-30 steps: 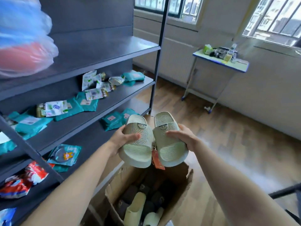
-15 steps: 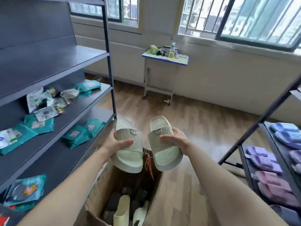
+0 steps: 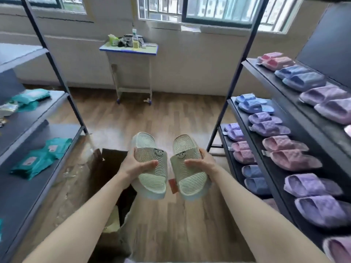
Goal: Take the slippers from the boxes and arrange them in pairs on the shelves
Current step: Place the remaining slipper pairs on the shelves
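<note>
I hold a pair of pale green slippers side by side above the floor. My left hand grips the left slipper by its strap, thumb across the top. My right hand grips the right slipper the same way. An orange tag hangs between them. The open cardboard box stands below my left arm, with a pale slipper inside. The dark shelf unit on the right carries pairs of blue, purple and pink slippers.
A second dark shelf unit on the left holds teal packets. A small table with clutter stands against the far wall under the windows. Wooden floor runs between the two shelf units.
The view has swung right, from the left shelves to the aisle and the right slipper shelves. Both hands still hold the green pair, now beside the box rather than over it.
</note>
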